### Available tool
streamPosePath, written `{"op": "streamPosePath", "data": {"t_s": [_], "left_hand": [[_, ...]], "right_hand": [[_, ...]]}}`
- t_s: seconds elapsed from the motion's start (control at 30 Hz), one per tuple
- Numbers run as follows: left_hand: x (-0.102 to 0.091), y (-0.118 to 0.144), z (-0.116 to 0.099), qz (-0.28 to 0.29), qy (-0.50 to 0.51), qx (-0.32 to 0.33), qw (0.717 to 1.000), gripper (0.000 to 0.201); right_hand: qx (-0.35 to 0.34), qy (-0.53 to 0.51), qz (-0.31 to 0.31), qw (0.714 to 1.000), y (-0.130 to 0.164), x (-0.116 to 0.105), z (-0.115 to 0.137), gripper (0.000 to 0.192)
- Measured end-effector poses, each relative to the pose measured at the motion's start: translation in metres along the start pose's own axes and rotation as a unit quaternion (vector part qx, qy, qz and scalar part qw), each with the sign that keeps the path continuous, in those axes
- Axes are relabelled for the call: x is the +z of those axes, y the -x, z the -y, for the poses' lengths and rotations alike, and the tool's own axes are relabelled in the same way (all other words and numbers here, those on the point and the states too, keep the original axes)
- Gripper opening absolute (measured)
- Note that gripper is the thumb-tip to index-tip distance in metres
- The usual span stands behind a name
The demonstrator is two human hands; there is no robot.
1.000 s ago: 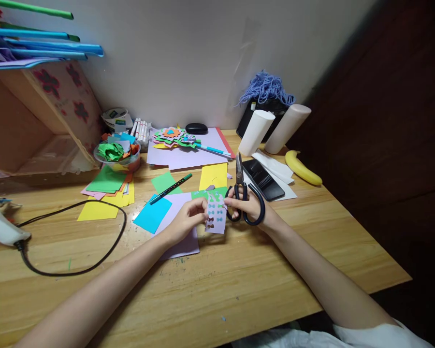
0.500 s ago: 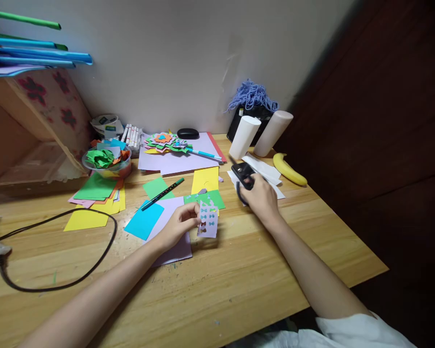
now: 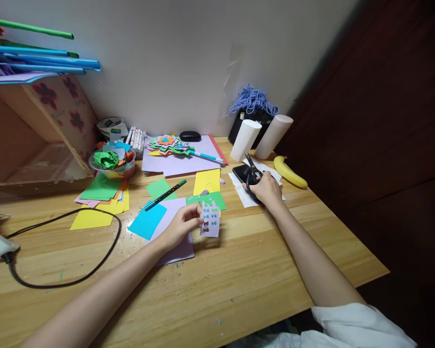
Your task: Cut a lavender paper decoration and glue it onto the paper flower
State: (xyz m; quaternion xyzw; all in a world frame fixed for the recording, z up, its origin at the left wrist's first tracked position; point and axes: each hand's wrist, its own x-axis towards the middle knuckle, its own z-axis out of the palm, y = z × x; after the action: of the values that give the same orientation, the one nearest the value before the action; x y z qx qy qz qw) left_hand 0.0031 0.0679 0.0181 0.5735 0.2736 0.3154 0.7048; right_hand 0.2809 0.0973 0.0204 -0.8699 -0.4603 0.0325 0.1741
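Between the thumb and fingers of my left hand (image 3: 188, 220) is a small purple paper piece (image 3: 214, 229) with rows of bow-shaped holes, held above the table. My right hand (image 3: 268, 191) grips black-handled scissors (image 3: 253, 182) by their loops, with the blades pointing away from me. Under and beside the scissors lies a dark phone-like object (image 3: 240, 172) on white paper (image 3: 241, 195). Green paper (image 3: 217, 199) with small scraps on it lies just beyond my left hand. A larger purple sheet (image 3: 174, 253) is partly hidden beneath my left wrist.
Blue paper (image 3: 148, 222) and a green marker (image 3: 166, 195) lie to the left. A banana (image 3: 290, 174) and two white cylinders (image 3: 245, 140) stand or lie at right. A bowl of paper scraps (image 3: 112, 166), layered paper flowers (image 3: 166, 144) and a black cable (image 3: 118, 232) are around.
The scissors have turned from sideways over the dark object to pointing away, and my right hand has shifted slightly right. My left hand keeps holding the purple paper piece.
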Motion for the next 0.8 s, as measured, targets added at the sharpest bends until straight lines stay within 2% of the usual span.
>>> {"op": "streamPosePath", "data": {"t_s": [0.17, 0.27, 0.33, 0.4, 0.47, 0.53, 0.6, 0.7, 0.8], "left_hand": [[0.005, 0.002, 0.001, 0.024, -0.015, -0.01, 1.0, 0.019], [0.008, 0.004, 0.0, 0.027, -0.039, 0.003, 0.999, 0.019], [0.008, 0.003, -0.003, 0.018, -0.058, 0.015, 0.998, 0.019], [0.006, -0.003, -0.009, -0.004, -0.079, 0.027, 0.997, 0.019], [0.003, -0.014, -0.016, -0.036, -0.097, 0.042, 0.994, 0.019], [0.001, -0.027, -0.022, -0.056, -0.106, 0.059, 0.991, 0.019], [0.002, -0.041, -0.024, -0.055, -0.115, 0.067, 0.99, 0.02], [0.008, -0.054, -0.019, -0.07, -0.132, 0.074, 0.986, 0.019], [0.014, -0.058, -0.009, -0.087, -0.109, 0.065, 0.988, 0.021]], "right_hand": [[-0.006, -0.035, -0.042, 0.998, 0.004, -0.005, 0.001, 0.049], [-0.057, -0.19, -0.082, 0.977, 0.011, -0.012, 0.003, 0.049], [-0.086, -0.341, -0.042, 0.935, 0.02, -0.015, 0.009, 0.046], [-0.081, -0.455, 0.073, 0.884, 0.032, -0.017, 0.017, 0.046], [-0.087, -0.53, 0.184, 0.823, 0.046, -0.016, 0.026, 0.045], [-0.101, -0.57, 0.244, 0.778, 0.058, -0.012, 0.034, 0.043], [-0.085, -0.586, 0.254, 0.765, 0.066, -0.006, 0.039, 0.043], [-0.069, -0.592, 0.233, 0.768, 0.07, 0.001, 0.04, 0.043], [-0.071, -0.598, 0.214, 0.769, 0.069, 0.004, 0.038, 0.041]]}}
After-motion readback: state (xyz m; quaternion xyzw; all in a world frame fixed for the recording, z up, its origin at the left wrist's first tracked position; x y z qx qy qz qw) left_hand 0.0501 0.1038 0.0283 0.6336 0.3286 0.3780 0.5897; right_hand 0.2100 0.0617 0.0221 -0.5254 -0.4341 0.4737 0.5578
